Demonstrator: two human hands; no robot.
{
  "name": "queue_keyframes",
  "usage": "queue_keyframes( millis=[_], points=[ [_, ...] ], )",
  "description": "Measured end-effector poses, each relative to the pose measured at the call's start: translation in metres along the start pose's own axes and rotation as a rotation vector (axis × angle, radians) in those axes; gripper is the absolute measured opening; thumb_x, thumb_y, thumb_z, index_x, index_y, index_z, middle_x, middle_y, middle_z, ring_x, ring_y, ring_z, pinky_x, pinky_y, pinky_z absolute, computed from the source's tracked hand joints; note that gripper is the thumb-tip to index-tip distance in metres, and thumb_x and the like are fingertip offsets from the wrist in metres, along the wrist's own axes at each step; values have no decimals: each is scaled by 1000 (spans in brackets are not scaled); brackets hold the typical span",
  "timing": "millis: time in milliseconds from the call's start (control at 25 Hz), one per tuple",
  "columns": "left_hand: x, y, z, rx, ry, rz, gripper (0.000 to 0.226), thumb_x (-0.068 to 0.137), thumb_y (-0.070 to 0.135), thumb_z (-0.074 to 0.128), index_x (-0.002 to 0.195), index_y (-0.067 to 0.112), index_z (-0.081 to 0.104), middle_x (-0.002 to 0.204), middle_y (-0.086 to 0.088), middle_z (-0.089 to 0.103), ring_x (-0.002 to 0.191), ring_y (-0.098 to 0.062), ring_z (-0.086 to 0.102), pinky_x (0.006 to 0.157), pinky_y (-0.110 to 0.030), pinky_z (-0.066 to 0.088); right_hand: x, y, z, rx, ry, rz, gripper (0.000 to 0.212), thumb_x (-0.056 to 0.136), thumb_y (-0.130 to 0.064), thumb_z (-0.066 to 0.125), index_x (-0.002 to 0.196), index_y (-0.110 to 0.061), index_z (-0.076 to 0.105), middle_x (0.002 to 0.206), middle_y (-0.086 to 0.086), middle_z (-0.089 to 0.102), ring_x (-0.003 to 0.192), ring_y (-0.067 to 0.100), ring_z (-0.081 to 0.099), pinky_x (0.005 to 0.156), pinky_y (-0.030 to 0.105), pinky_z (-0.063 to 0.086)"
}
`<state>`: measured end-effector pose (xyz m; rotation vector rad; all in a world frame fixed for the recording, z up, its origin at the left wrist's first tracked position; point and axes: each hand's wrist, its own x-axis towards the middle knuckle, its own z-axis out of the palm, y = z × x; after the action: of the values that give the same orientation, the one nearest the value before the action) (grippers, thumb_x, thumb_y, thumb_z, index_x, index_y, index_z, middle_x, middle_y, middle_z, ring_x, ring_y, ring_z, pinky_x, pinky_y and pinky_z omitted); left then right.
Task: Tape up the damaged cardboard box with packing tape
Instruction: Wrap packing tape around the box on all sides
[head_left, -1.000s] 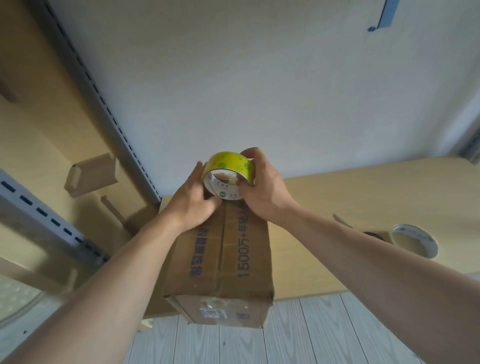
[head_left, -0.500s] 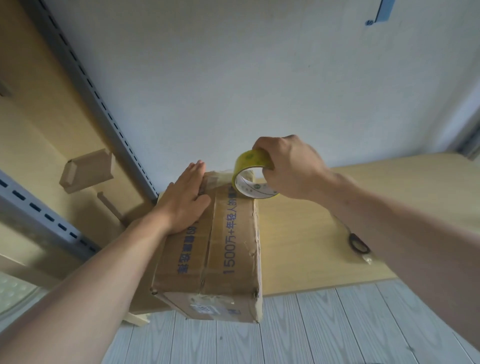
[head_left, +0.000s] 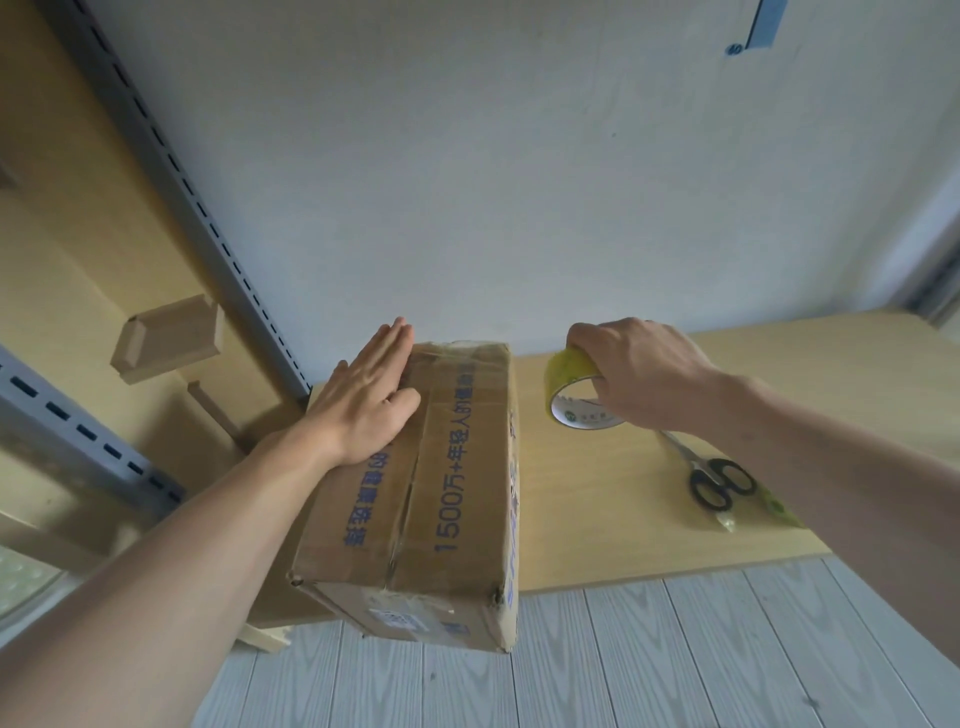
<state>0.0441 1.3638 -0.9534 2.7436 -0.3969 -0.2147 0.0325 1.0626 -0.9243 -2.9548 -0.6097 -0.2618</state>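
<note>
A brown cardboard box (head_left: 447, 499) with blue print lies on the wooden table (head_left: 597, 499), its near end hanging over the table's front edge. Clear tape crosses its far end. My left hand (head_left: 371, 395) lies flat on the far left of the box top, fingers straight. My right hand (head_left: 634, 371) grips a yellow roll of packing tape (head_left: 574, 392) above the table, to the right of the box. Whether a strip still runs from roll to box is unclear.
Black-handled scissors (head_left: 717, 480) lie on the table at the right, partly under my right forearm. A grey slotted shelf upright (head_left: 218, 244) runs along the white wall at left. A small wooden block (head_left: 166, 338) sits on the left panel. Grey floorboards (head_left: 623, 665) lie below.
My right hand has carried the tape roll from the far end of the box out to the right. My left hand let go of the roll and now lies flat on the box.
</note>
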Motion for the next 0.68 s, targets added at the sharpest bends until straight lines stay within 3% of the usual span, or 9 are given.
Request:
queue_keyframes(
  millis=[120, 280, 400, 520, 600, 680],
  points=[
    [-2, 2, 1, 0, -4, 2, 80, 89, 45, 19, 161, 27, -11, 165, 16, -20, 151, 2, -17, 126, -46, -4, -4, 3, 17, 23, -55, 38, 20, 85, -4, 44, 97, -20, 49, 82, 0, 57, 70, 29, 55, 50, 31, 32],
    [-3, 5, -3, -123, 10, -36, 78, 88, 48, 14, 161, 30, -5, 165, 20, -18, 152, 1, -15, 125, -48, -11, -11, -9, 55, 282, -111, 135, 16, 84, -1, 43, 89, -16, 40, 79, 5, 53, 72, 34, 55, 55, 38, 43],
    [-3, 31, -10, 99, -83, -217, 100, 81, 89, 6, 158, 30, -17, 162, 9, -29, 152, -22, -24, 116, -64, -14, -12, -20, 78, 405, -79, 154, 12, 85, 1, 42, 91, -9, 41, 80, 14, 57, 71, 37, 55, 59, 44, 46],
    [-2, 73, -13, 87, -244, -444, 133, 50, 107, 33, 152, 44, -26, 159, -1, -41, 147, -44, -29, 118, -73, 3, -8, -19, 83, 399, -83, 191, 15, 85, 2, 41, 91, -12, 40, 84, 12, 58, 74, 36, 55, 60, 43, 46],
    [-1, 91, -7, 43, -233, -471, 142, 42, 105, 50, 151, 51, -25, 159, -1, -41, 147, -47, -28, 118, -72, 10, -9, -15, 84, 416, -99, 219, 18, 85, 2, 40, 90, -14, 39, 85, 9, 57, 74, 35, 55, 60, 43, 46],
    [-1, 100, 1, 72, -187, -469, 147, 38, 106, 50, 151, 51, -25, 159, -1, -42, 146, -48, -31, 114, -77, 10, -14, -11, 85, 424, -113, 232, 18, 86, 3, 40, 90, -14, 40, 82, 7, 55, 72, 33, 54, 57, 42, 45]
  ],
)
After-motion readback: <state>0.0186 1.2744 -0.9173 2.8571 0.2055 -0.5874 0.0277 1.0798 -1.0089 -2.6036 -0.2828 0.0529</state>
